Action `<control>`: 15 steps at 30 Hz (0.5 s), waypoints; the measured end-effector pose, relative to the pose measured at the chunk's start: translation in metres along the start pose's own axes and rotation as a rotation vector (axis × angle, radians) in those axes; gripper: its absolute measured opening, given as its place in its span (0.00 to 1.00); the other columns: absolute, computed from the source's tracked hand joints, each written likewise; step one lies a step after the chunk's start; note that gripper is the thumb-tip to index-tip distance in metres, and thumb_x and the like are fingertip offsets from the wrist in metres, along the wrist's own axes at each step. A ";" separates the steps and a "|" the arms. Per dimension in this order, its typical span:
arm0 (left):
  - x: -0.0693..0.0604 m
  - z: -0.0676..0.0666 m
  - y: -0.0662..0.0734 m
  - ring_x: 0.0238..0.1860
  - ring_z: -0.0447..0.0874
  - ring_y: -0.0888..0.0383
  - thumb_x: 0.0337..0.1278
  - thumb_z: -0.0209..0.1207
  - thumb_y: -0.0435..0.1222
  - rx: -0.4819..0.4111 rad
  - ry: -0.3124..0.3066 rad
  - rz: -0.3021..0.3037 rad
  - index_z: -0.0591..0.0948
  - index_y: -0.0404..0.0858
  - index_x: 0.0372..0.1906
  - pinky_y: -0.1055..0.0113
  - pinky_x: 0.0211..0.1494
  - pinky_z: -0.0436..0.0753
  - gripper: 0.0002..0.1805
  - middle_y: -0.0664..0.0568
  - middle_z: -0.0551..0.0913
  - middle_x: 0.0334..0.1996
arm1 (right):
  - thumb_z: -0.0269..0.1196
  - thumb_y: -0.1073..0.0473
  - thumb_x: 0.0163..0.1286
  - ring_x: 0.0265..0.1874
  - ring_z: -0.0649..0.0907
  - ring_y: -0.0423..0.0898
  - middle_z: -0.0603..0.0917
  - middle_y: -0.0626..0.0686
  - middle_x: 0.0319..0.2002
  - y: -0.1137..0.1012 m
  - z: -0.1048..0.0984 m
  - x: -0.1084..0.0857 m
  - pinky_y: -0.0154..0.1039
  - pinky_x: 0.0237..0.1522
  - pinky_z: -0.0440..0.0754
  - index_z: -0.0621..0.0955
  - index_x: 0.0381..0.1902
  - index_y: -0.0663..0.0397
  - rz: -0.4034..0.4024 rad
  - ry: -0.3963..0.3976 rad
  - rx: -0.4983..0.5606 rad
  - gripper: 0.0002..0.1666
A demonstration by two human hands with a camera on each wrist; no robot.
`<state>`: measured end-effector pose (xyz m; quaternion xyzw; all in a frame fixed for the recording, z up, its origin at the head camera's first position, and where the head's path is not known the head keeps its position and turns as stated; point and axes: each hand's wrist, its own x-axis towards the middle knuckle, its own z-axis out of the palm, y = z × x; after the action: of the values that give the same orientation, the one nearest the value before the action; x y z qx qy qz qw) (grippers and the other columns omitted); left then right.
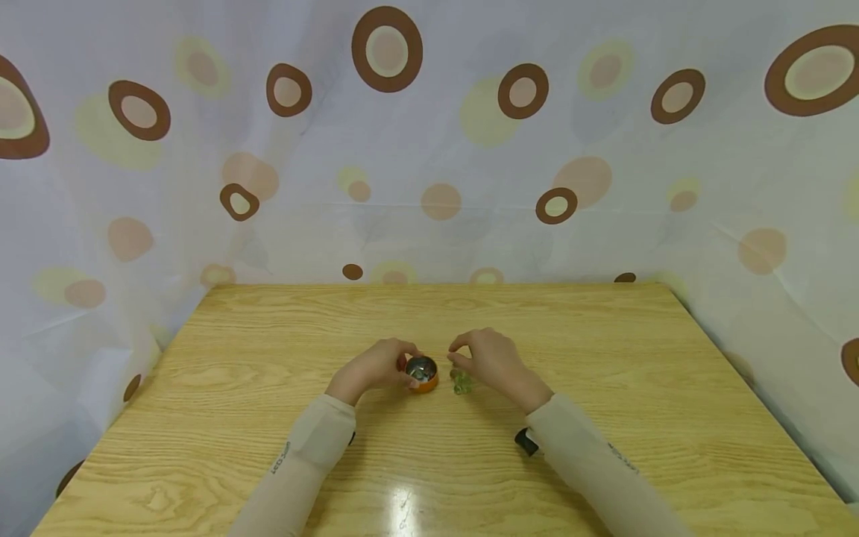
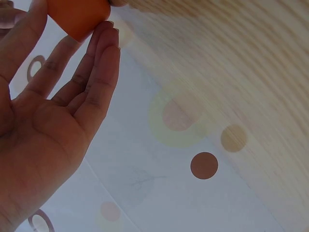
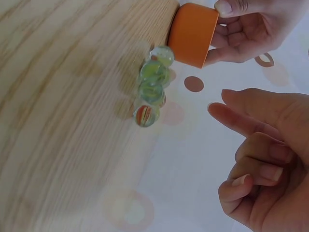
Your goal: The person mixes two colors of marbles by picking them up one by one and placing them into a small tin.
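My left hand (image 1: 381, 364) grips a small orange bowl (image 1: 425, 386) by its side, thumb and fingers around it. The bowl stands upright on the table, with a shiny metal-looking inside; a few small shapes show in it, too small to tell apart. In the left wrist view, only part of the orange wall (image 2: 79, 17) is visible. Several clear glass marbles (image 1: 461, 383) with green and orange swirls lie in a cluster right of the bowl. Just above them hovers my right hand (image 1: 495, 362), thumb and forefinger apart with nothing between them, the other fingers bent.
The wooden table (image 1: 268, 321) has a light grain and reaches back to a white curtain (image 1: 429, 149) printed with brown and yellow circles. Folds of that curtain also border the table on the left and right. A dark wrist device (image 1: 526, 441) sits at the right cuff.
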<state>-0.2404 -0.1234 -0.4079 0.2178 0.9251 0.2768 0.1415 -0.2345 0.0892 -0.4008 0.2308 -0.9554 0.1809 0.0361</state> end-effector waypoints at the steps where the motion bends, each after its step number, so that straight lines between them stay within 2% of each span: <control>1: 0.000 0.000 0.000 0.31 0.75 0.57 0.51 0.70 0.35 0.002 0.000 0.000 0.79 0.35 0.55 0.62 0.39 0.76 0.25 0.49 0.78 0.31 | 0.65 0.54 0.67 0.10 0.65 0.38 0.87 0.55 0.36 0.002 0.000 0.000 0.31 0.13 0.60 0.87 0.41 0.52 0.005 0.002 -0.004 0.10; 5: 0.000 -0.001 0.000 0.31 0.74 0.56 0.51 0.70 0.35 0.006 -0.001 -0.006 0.79 0.35 0.56 0.62 0.38 0.76 0.25 0.49 0.78 0.31 | 0.65 0.55 0.66 0.10 0.70 0.38 0.86 0.53 0.30 0.006 -0.002 -0.002 0.33 0.12 0.65 0.87 0.40 0.53 0.020 0.001 -0.012 0.10; 9: -0.001 -0.001 0.001 0.31 0.74 0.56 0.51 0.70 0.35 0.001 -0.003 -0.010 0.79 0.35 0.56 0.62 0.39 0.76 0.25 0.48 0.78 0.32 | 0.66 0.55 0.65 0.15 0.77 0.40 0.87 0.53 0.32 0.008 -0.004 -0.004 0.35 0.16 0.73 0.88 0.38 0.53 0.040 -0.004 -0.020 0.09; 15: -0.002 -0.001 0.003 0.32 0.73 0.56 0.51 0.70 0.35 -0.002 -0.005 -0.014 0.79 0.35 0.56 0.62 0.39 0.76 0.25 0.49 0.77 0.31 | 0.68 0.54 0.63 0.23 0.81 0.45 0.86 0.55 0.38 0.012 -0.005 -0.008 0.37 0.19 0.75 0.87 0.32 0.53 0.082 -0.004 -0.037 0.08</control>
<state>-0.2382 -0.1227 -0.4047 0.2120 0.9260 0.2763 0.1460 -0.2334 0.1044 -0.4016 0.1914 -0.9672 0.1642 0.0309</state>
